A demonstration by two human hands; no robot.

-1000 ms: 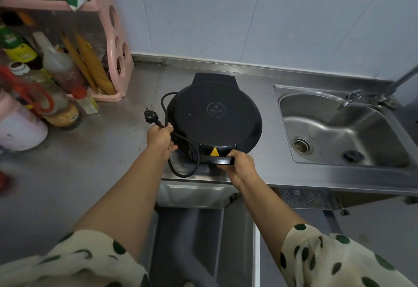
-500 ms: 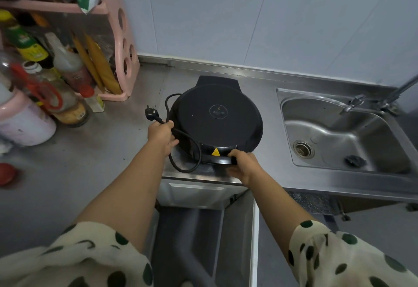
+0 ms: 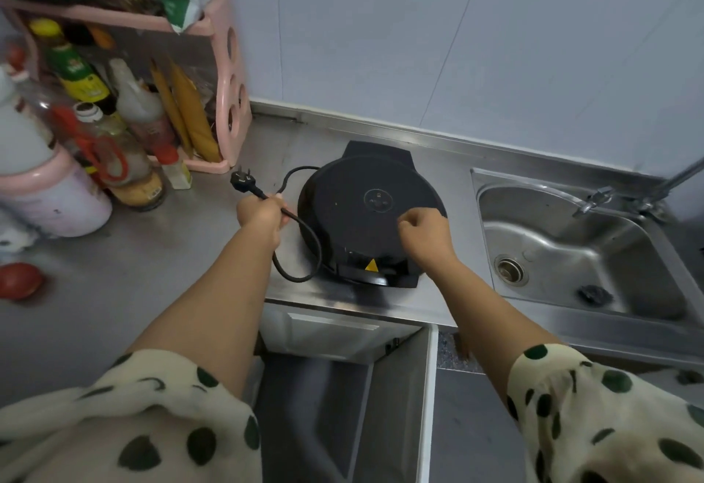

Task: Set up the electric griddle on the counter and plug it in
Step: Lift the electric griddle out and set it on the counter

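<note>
A round black electric griddle [image 3: 362, 200] sits closed on the steel counter [image 3: 160, 254], its handle with a yellow warning sticker facing me. My left hand [image 3: 262, 215] is shut on the black power cord [image 3: 304, 254] just behind the plug [image 3: 242, 180], which sticks up and to the left. The cord loops down past the griddle's left side. My right hand [image 3: 424, 229] hovers over the lid's front right, fingers curled, holding nothing.
A pink rack [image 3: 224, 74] with bottles and packets stands at the back left, next to a pink-and-white jug [image 3: 49, 193]. A red tomato [image 3: 19, 280] lies at the left edge. A steel sink [image 3: 571, 250] with a tap is right. An open cabinet door [image 3: 396, 398] hangs below.
My right hand has let go of the griddle's front handle and risen over the lid. My left hand has lifted the plug slightly up and left.
</note>
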